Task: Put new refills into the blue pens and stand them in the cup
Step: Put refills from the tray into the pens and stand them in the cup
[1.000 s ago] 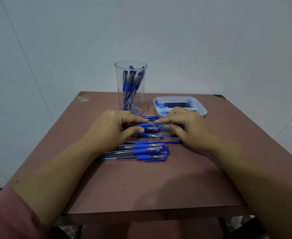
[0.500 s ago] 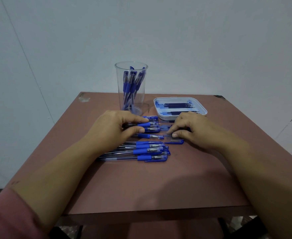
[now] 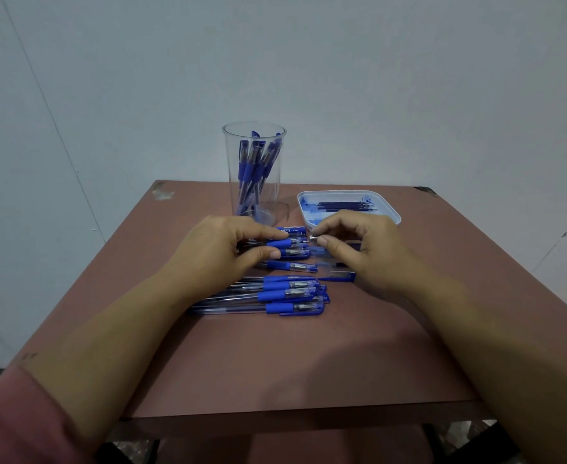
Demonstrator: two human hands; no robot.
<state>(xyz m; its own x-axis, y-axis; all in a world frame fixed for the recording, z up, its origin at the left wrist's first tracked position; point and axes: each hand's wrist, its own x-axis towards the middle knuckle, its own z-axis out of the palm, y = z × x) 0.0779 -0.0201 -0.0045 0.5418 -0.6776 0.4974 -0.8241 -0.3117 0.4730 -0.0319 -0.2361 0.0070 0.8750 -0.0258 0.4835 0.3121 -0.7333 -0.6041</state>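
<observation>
Head view: two hands work one blue pen (image 3: 283,243) just in front of the cup (image 3: 254,169).
The pen lies crosswise, tip pointing rightward. More pens (image 3: 275,298) lie parallel, nearer the person than the cup; nearer still, bare desk (image 3: 275,363) runs to the front edge. The refill tray (image 3: 391,212) sits right of the cup. The left hand (image 3: 215,259) has its grip pinched on the barrel; the right hand (image 3: 365,252) pinches the tip between thumb and forefinger.

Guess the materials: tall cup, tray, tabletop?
Cup: clear and glossy, probably plastic, maybe glass; the pens show through its wall.
Tray: opaque white, looks like moulded plastic; smooth rounded rim.
Tabletop: matte reddish-brown, likely laminate or painted board; the chipped far-left corner shows paler material.
</observation>
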